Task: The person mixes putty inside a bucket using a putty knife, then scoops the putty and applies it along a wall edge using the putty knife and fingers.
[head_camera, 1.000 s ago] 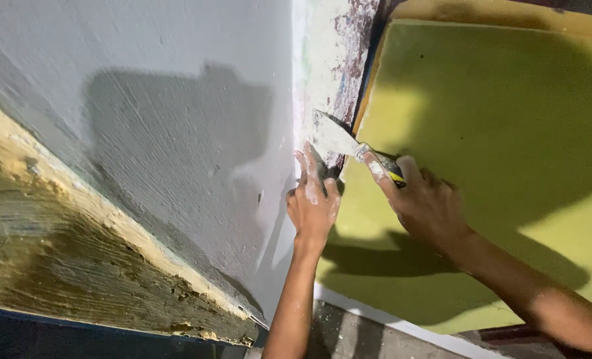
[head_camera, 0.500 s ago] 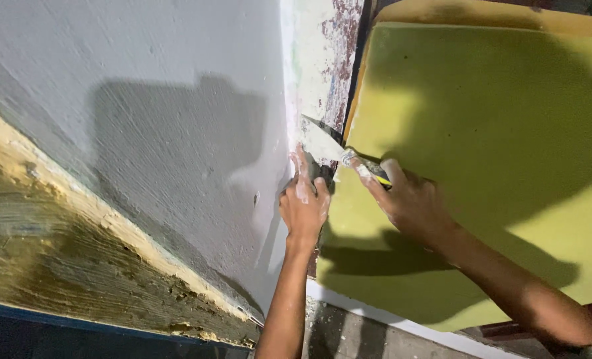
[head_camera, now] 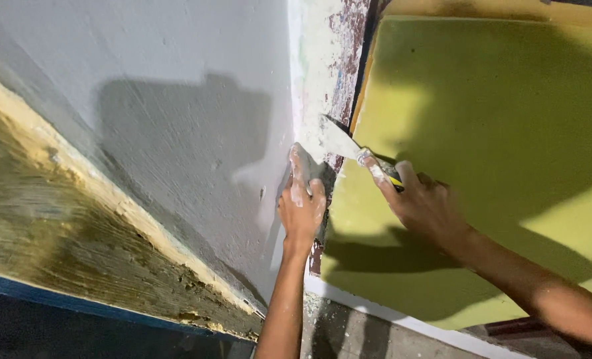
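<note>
The right hand (head_camera: 423,203) is seen closed around the dark handle of a flat, putty-smeared metal scraper blade (head_camera: 336,139), forefinger stretched along the handle toward the blade. The blade is laid against the narrow, flaking white corner strip of wall (head_camera: 326,73), where red-brown patches show through old paint. The blade tip sits just above the left hand.

The left hand (head_camera: 301,203) is held with fingers together and extended upward, its white-dusted fingertips (head_camera: 297,159) pressed to the same corner edge, right below the blade. Nothing is gripped in it, as far as can be seen; a small pale smear appears under the fingers, but whether it is putty being held cannot be told.

To the left, the smooth grey freshly coated wall surface (head_camera: 176,100) is noted, bordered below by a rough, yellowish-brown unfinished band (head_camera: 63,233). To the right, a large yellow-green flat panel (head_camera: 495,133) is set close against the corner.

Judgement on doing this well: the blade is best kept at a shallow angle, pressure even along its edge, and drawn along the corner line rather than across it, so no ridges are left. The bracing fingers are best kept clear of the blade edge, and filler kept off the panel.
</note>
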